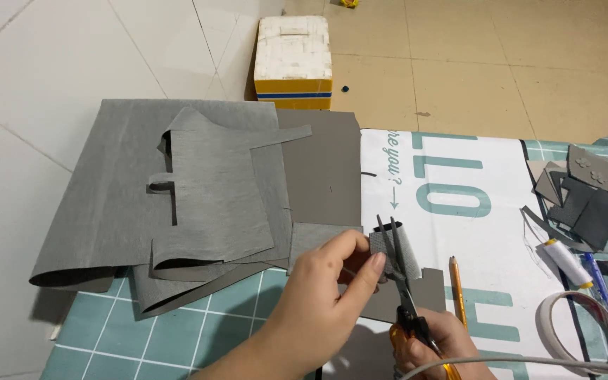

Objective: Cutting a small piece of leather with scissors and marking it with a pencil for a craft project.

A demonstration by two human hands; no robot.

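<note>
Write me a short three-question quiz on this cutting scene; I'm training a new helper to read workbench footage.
1. True or false: the right hand holds the orange-handled scissors.
2. What do the left hand's fingers pinch?
A. the small grey fabric strip
B. the yellow pencil
C. the white thread spool
3. Which side of the scissors does the roll of white tape lie on?

Key: 1 true; 2 A; 3 the right.
</note>
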